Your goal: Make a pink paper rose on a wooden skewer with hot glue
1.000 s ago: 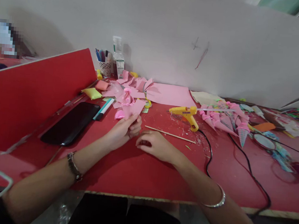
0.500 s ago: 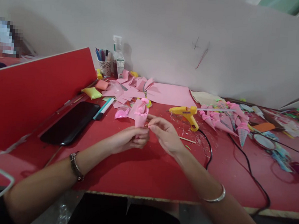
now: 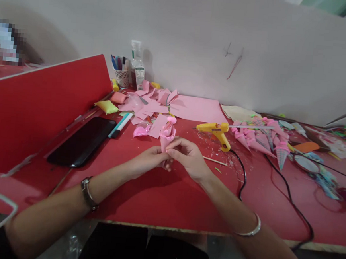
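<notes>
The right hand, resting flat on the red tabletop a second ago, has risen to join the left hand, both now gripping the small pink paper cone, carried rightward and held upright.

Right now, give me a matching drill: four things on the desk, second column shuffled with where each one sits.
Things
1. pink paper cone with a pink swirl top
2. yellow plastic glue gun
3. black flat phone
4. clear plastic spray bottle

Places
A. at the back by the wall, beside the pen cup
B. lying flat on the red desk, near the red divider
C. held between the left hand and right hand
D. right of the hands, black cord trailing from it

Pairs: 1-C, 2-D, 3-B, 4-A
</notes>
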`<state>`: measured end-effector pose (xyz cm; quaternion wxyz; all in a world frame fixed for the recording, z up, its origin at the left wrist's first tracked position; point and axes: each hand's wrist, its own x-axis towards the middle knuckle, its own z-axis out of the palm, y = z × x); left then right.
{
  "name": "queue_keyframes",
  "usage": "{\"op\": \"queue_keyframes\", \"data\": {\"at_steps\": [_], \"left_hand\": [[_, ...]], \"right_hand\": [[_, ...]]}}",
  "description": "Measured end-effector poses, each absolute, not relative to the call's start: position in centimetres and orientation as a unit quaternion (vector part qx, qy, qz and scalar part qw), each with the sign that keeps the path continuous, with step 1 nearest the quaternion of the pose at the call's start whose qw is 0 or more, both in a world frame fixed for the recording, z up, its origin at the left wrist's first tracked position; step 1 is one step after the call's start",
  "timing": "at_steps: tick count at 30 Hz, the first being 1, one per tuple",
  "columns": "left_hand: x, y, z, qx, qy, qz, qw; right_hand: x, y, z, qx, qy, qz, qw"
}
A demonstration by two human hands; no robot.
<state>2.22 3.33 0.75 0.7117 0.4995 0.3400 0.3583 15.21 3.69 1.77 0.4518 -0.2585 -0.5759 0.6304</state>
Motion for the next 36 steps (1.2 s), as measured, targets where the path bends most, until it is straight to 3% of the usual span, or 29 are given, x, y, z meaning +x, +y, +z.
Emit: {"op": "queue_keyframes", "data": {"at_steps": [3, 6, 11, 17, 36], "left_hand": [[2.3, 3.3, 0.8, 0.497, 0.357, 0.391, 0.688], [2.2, 3.3, 1.2, 0.458, 0.328, 0.363, 0.742], [1.5, 3.3, 1.9, 0.461, 0.238, 0.204, 0.830], [1.2, 3.0, 2.3, 0.488, 0.185, 0.075, 0.850], [1.9, 2.9, 1.3, 0.540, 0.266, 0.220, 0.767]], "right_hand": [[15.1, 3.8, 1.7, -0.277, -0.608, 0.573, 0.475], [15.2, 3.9, 1.7, -0.283, -0.620, 0.546, 0.487], [15.7, 4.4, 2.1, -0.262, -0.562, 0.566, 0.543], [16.1, 4.5, 3.3, -0.227, -0.510, 0.589, 0.584], [16.0, 4.6, 2.1, -0.283, -0.577, 0.519, 0.564]]}}
